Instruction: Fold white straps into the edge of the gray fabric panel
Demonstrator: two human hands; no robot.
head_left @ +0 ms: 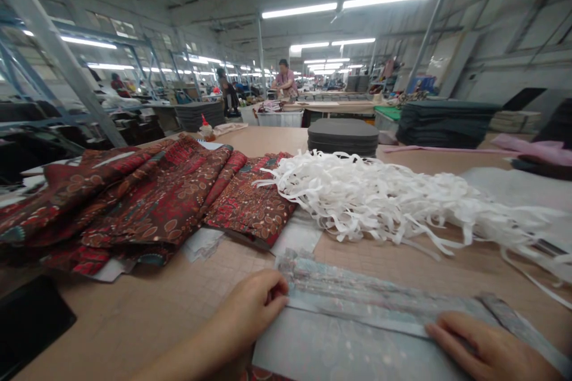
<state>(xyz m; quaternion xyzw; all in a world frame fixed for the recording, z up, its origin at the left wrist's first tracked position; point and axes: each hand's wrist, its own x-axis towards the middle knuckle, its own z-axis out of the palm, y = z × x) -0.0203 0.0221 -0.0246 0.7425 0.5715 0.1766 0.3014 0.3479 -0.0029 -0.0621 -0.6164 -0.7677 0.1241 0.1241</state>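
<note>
A pale, grey-white backed fabric piece [357, 339] lies before me on the table, its print showing faintly through. A folded, pleated band runs along its far edge. My left hand [257, 303] is closed, pinching the left end of that fold between thumb and curled fingers. At the right, my right hand [491, 342] grips the near edge of the same fold, its fingertips partly hidden. Beyond my hands lies a tangled heap of white strips [357, 193]. To its left is brown and red printed fabric [156, 196], loosely folded.
A stack of dark grey rounded pads [343, 134] stands at the back of the brown table [174, 309]. A small red-tipped bottle [206, 129] is behind the printed fabric. A black object [33, 324] sits at lower left. Another person [285, 80] stands farther back.
</note>
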